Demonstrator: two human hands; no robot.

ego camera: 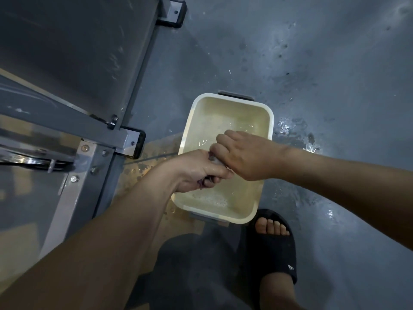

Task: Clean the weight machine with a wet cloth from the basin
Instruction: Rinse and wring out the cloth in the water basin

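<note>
A cream rectangular basin [232, 101] with grey handles stands on the floor and holds shallow soapy water. Over its left half both my hands grip a small wet cloth [215, 161], dark and bunched, mostly hidden between them. My left hand [196, 171] holds its near end with curled fingers. My right hand [243, 153] is wrapped round the far end. The two hands touch each other. The grey metal frame of the weight machine [73, 121] with bolts and black-capped feet fills the left side.
The grey floor [312, 63] is wet, with puddles and splashes right of the basin [297, 133] and a brownish wet patch at its left. My foot in a black slide sandal [272, 242] stands just below the basin.
</note>
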